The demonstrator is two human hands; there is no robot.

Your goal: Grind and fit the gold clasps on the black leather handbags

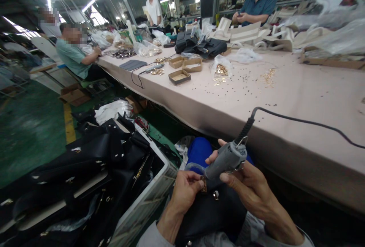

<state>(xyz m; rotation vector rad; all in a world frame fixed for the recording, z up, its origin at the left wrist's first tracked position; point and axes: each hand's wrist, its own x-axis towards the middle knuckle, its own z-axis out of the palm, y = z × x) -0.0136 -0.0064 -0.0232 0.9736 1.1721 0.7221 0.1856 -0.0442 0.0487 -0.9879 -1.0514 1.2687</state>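
A grey corded electric screwdriver (225, 161) is gripped in my right hand (253, 184), tilted with its tip down and to the left. The tip meets a small gold metal plate (204, 184) on a black leather bag (211, 212) in my lap. My left hand (186, 188) pinches that plate between thumb and fingertips, against the bag. Right of the plate, a second metal fitting (216, 194) sits on the bag. Whether a screw is under the tip is too small to tell.
A white crate (137, 201) heaped with black bags (85, 163) stands at my left. On the table (199, 102) are loose screws, cardboard trays (179, 76), a bag of gold fittings (221, 68) and another screwdriver (154, 68). The tool's cable (308, 125) runs right. Several people sit or stand around.
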